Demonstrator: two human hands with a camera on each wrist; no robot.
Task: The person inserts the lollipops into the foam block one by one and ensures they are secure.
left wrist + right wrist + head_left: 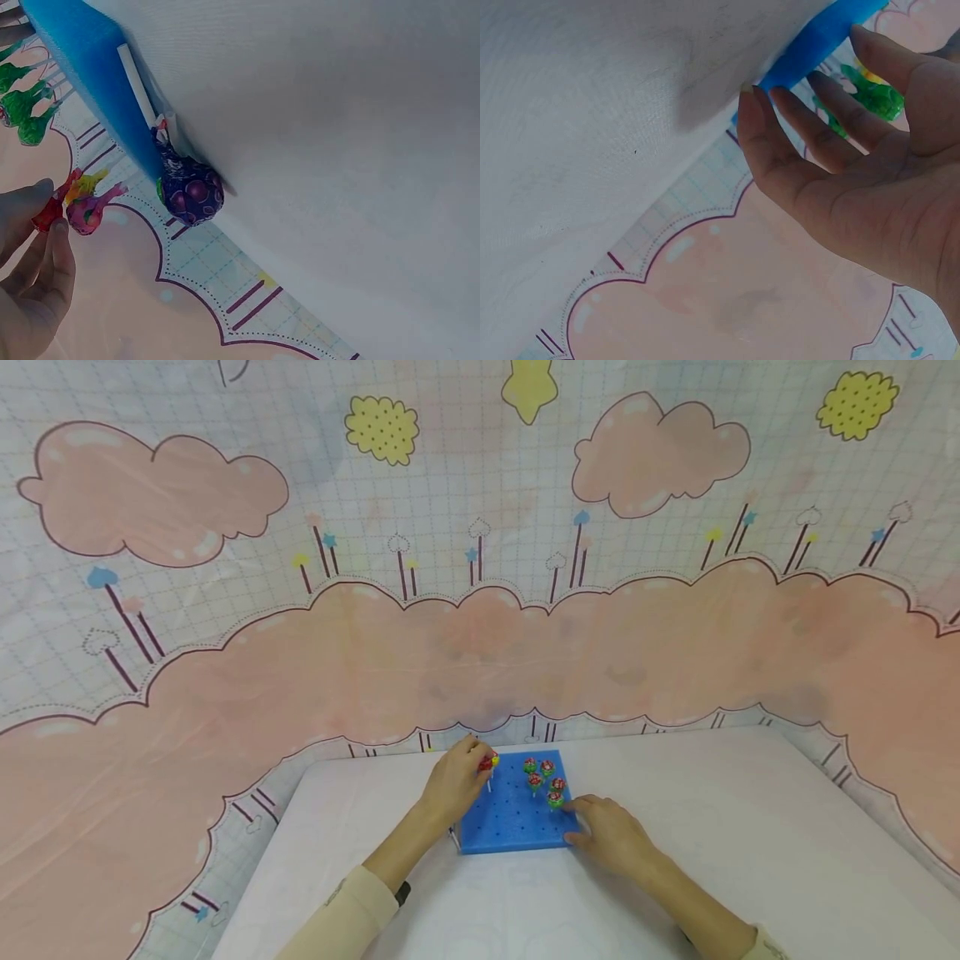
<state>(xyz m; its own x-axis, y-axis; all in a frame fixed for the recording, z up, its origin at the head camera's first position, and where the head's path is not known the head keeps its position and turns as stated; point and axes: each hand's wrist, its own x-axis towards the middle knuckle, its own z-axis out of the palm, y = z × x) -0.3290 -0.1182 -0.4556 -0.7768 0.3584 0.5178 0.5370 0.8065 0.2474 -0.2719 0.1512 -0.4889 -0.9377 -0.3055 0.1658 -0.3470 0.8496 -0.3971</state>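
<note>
A blue foam board (517, 818) with rows of small holes lies on the white table. At its far left, my left hand (453, 781) pinches a red-wrapped lollipop (49, 215) between thumb and fingers. Right beside it, a yellow lollipop (86, 185) and a pink lollipop (85, 216) show in the left wrist view. Several green-and-red lollipops (555, 799) stand upright on their sticks along the board's right part. My right hand (611, 835) rests at the board's right edge, fingers spread and fingertips against its side.
A purple-wrapped lollipop (193, 193) lies on the table against the board's left side, its white stick pointing toward the near corner. Behind the table (697, 802) hangs a backdrop (480, 643) printed with pink clouds.
</note>
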